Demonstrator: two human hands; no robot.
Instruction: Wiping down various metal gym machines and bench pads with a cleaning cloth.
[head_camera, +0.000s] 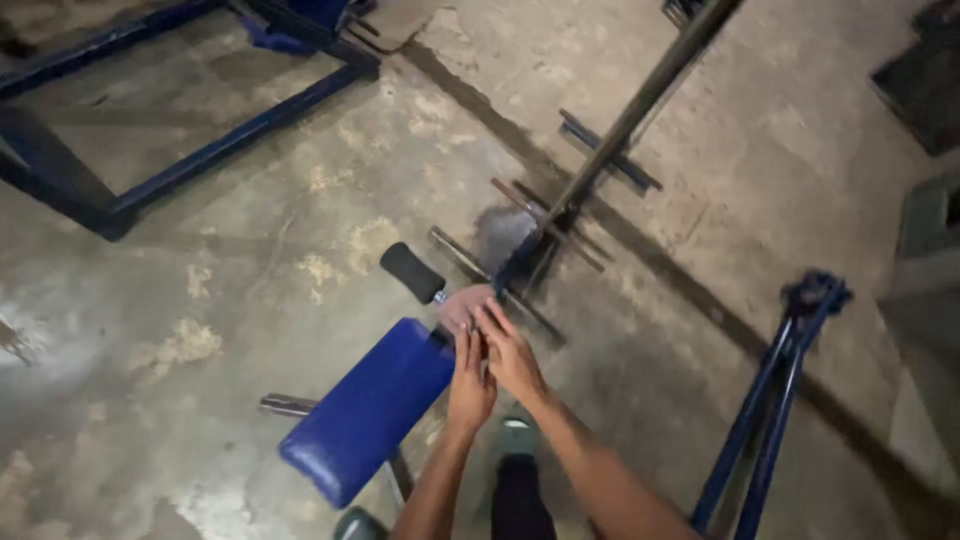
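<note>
Head view: stained concrete floor (230, 290) carrying a blue steel frame (200, 150) at upper left, a second blue frame (775, 390) at lower right, short metal rods (545, 225) scattered around a slanted dark bar (640, 105), and a blue padded seat (370, 410) with a black foam roller (412, 272) beside it. Left hand (470, 385) and right hand (512, 358), fingers extended and pressed close together, rest on a small round pale part (466, 304) at the pad's upper end; whether either grips it cannot be told.

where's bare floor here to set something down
Bare concrete floor lies between the blue frame and the blue pad. It's crowded ahead, where both hands meet the black roller and loose metal rods.
</note>
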